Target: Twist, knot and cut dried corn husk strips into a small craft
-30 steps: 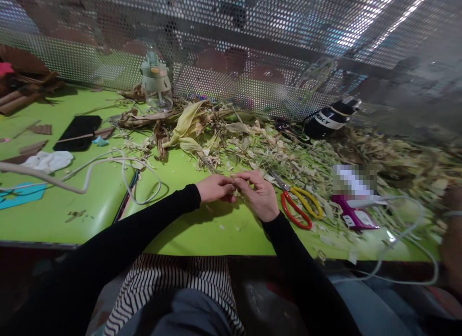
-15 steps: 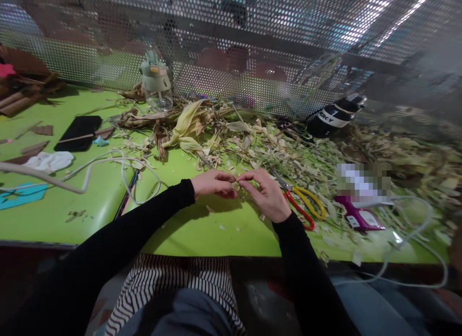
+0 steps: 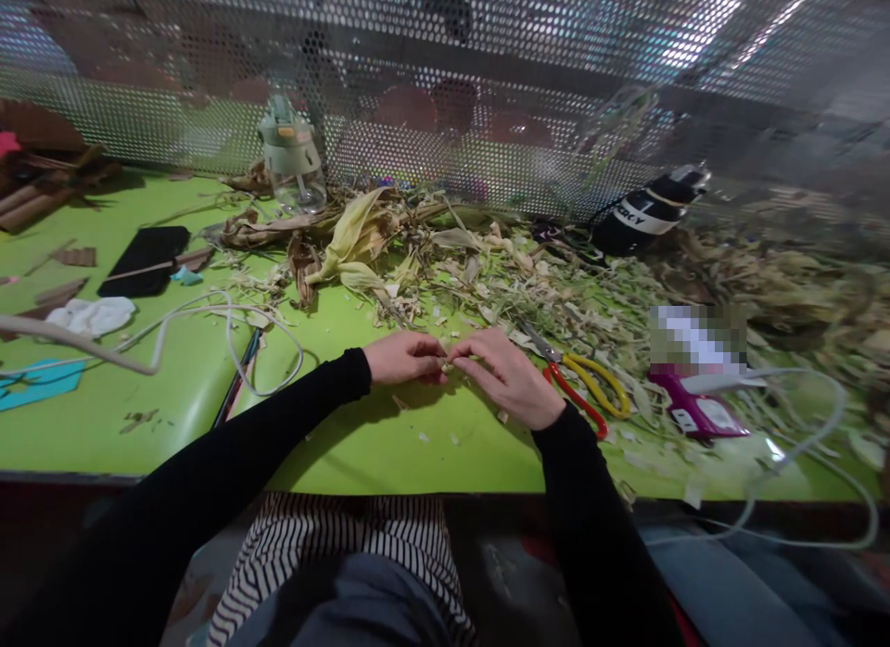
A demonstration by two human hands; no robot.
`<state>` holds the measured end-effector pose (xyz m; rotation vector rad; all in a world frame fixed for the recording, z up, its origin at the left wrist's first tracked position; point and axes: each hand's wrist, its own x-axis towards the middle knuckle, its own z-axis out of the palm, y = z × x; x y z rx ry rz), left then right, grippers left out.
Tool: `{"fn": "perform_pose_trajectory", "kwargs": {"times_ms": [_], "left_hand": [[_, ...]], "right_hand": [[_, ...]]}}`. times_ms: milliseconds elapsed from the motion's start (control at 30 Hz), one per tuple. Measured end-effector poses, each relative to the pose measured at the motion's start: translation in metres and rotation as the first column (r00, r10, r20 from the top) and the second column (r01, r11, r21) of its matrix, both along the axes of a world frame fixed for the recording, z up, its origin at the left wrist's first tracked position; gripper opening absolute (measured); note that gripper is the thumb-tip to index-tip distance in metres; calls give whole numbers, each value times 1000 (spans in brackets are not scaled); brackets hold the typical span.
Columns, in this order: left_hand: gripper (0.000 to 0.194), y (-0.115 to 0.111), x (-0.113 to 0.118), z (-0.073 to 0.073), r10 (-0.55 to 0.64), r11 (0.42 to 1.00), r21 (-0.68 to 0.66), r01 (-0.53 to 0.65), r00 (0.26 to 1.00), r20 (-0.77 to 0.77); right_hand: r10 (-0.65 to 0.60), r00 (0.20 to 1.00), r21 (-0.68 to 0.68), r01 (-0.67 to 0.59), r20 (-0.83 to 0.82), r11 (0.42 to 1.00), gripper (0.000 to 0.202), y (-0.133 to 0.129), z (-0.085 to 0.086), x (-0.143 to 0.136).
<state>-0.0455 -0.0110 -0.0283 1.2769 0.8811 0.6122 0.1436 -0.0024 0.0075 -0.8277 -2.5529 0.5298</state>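
My left hand (image 3: 404, 358) and my right hand (image 3: 511, 376) meet fingertip to fingertip just above the green tabletop (image 3: 389, 443). Between them is a small pale piece (image 3: 446, 367), mostly hidden by the fingers, which looks like a scrap of dried husk. Both hands are closed in a pinch on it. Right beside my right hand lie scissors (image 3: 588, 387) with one red and one yellow handle, blades partly among the scraps. Beyond the hands, a yellowish corn husk (image 3: 351, 239) rests on a heap of shredded husk (image 3: 514, 267).
A clear drink bottle (image 3: 296, 160) stands at the back, near a perforated metal screen (image 3: 389, 91). A black bottle (image 3: 643, 216) leans at right. A phone (image 3: 143, 262), crumpled tissue (image 3: 94, 315) and white cable (image 3: 229, 323) lie left. A purple packet (image 3: 705, 411) lies right.
The fingertips have come closer together, and the small pale piece is now more covered. My view has shifted slightly. The things on the table stay in place.
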Motion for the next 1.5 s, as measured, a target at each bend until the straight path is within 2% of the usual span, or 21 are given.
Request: {"fn": "perform_pose_trajectory", "kwargs": {"times_ms": [100, 200, 367, 467, 633, 1000, 1200, 1300, 1400, 1500], "left_hand": [[13, 1, -1, 0, -12, 999, -42, 16, 996, 90], [24, 1, -4, 2, -32, 995, -92, 46, 987, 155], [31, 0, -8, 7, -154, 979, -116, 168, 981, 116], [31, -1, -10, 8, -207, 970, -106, 219, 972, 109], [25, -2, -11, 8, -231, 964, -110, 244, 966, 117], [18, -5, -6, 8, -181, 963, -185, 196, 979, 97], [23, -7, -4, 6, -158, 966, -186, 180, 979, 128], [22, -5, -4, 5, -114, 967, -202, 154, 974, 198], [21, -3, -4, 5, -57, 968, -222, 114, 968, 246], [19, -3, -3, 5, -30, 969, -230, 88, 969, 244]], "right_hand": [[-20, 1000, 5, 20, -21, 1000, 14, 0, -1, 1], [-62, 994, -49, 58, -85, 997, 11, 0, -1, 3], [0, 990, -213, -31, -141, 977, 15, -3, 6, 7], [14, 991, -218, -44, -135, 975, 15, -4, 8, 6], [-6, 995, -189, -13, -97, 982, 15, -4, 6, 3], [44, 996, -240, -60, -72, 969, 7, -8, 7, 3], [-4, 981, -196, -35, -196, 980, 8, -7, 1, 0], [-64, 962, -118, 34, -264, 992, 6, -3, 2, 3], [-96, 964, -40, 89, -249, 995, 5, 0, 3, 5], [-99, 969, -29, 95, -227, 995, 5, 0, 2, 2]]}}
